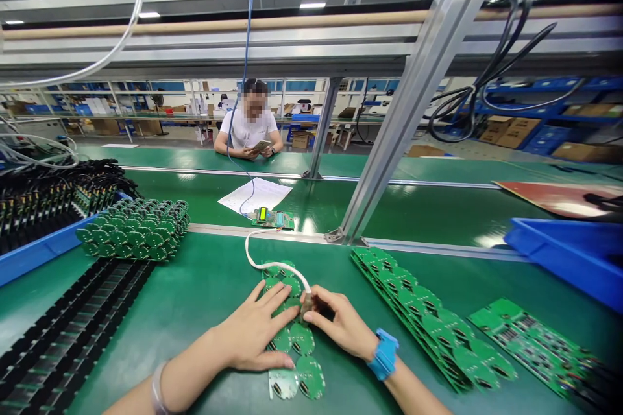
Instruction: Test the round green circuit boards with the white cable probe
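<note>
A panel of round green circuit boards (302, 340) lies on the green bench in front of me. My left hand (260, 324) rests flat on the panel with its fingers spread. In my right hand (335, 321), thumb and fingers pinch a cable connector (306, 303) at the panel's right side; its tip is hidden, so I cannot tell if it touches a board. From the connector a white cable (252, 251) curves back to a small green circuit board with a lit yellow-green display (263, 214).
Stacked board panels (423, 311) and rectangular boards (533, 343) lie to the right, near a blue bin (569, 259). At left are a black rack (78, 331), upright round boards (134, 230) and a blue tray (39, 253). A metal post (403, 117) rises ahead; a person (250, 120) sits opposite.
</note>
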